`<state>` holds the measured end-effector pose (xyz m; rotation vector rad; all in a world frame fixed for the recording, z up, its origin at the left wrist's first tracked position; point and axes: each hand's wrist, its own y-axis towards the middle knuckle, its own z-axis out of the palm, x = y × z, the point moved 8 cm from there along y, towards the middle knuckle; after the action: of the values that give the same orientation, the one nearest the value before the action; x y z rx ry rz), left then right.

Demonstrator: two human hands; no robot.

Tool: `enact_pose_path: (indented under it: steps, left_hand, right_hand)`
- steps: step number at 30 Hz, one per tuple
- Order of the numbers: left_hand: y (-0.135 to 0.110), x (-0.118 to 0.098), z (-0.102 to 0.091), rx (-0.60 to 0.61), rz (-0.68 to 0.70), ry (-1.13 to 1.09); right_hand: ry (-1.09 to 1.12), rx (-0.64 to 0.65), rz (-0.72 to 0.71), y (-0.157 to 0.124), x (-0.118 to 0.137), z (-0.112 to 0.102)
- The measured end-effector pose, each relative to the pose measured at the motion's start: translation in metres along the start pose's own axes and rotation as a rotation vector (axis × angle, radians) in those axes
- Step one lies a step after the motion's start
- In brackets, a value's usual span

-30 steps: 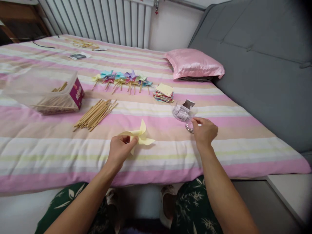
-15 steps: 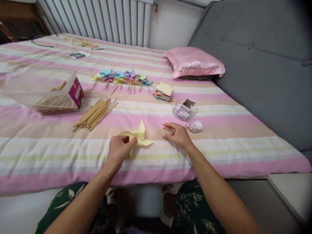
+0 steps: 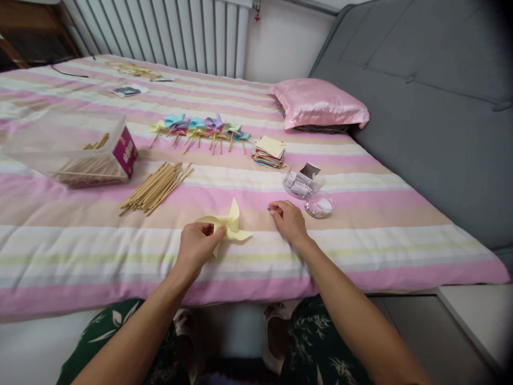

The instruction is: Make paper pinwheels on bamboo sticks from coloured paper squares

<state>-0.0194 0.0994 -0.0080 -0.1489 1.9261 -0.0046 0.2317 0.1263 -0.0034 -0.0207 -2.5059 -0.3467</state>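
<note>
Near the bed's (image 3: 256, 270) front edge, a yellow paper pinwheel (image 3: 233, 220) looks folded, no stick showing. The left hand (image 3: 197, 243) pinches it near the centre; the right hand (image 3: 289, 220), fingers closed, grips a tiny item (image 3: 269, 209), too small to identify. Beyond lie loose wooden sticks (image 3: 157, 190), flat unfolded paper squares (image 3: 270, 149), then seemingly finished pinwheels (image 3: 215, 124) on sticks.

No text seems legible, purple tub label (image 3: 125, 153) included.

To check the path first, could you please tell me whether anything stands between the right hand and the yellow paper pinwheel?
Nothing visible does: the striped bedspread spans the gap from the right hand to the yellow paper pinwheel in the left hand.
</note>
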Motion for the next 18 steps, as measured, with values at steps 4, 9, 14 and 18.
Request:
enact_pose_path:
  steps: [4,9,14,18]
  left_hand:
    - [0.000,-0.001,0.000,0.004,0.006,-0.009]
    - [0.000,-0.001,0.001,0.008,0.003,-0.033]
    - [0.000,0.001,0.001,0.008,-0.005,-0.047]
    - [0.000,0.001,0.002,0.013,-0.006,-0.039]
  right_hand:
    - [0.002,-0.003,-0.042,0.001,0.003,0.003]
    - [0.018,0.065,-0.057,0.006,0.001,0.010]
    - [0.036,0.106,-0.064,0.010,-0.003,0.016]
    - [0.032,0.074,-0.042,0.012,-0.008,0.017]
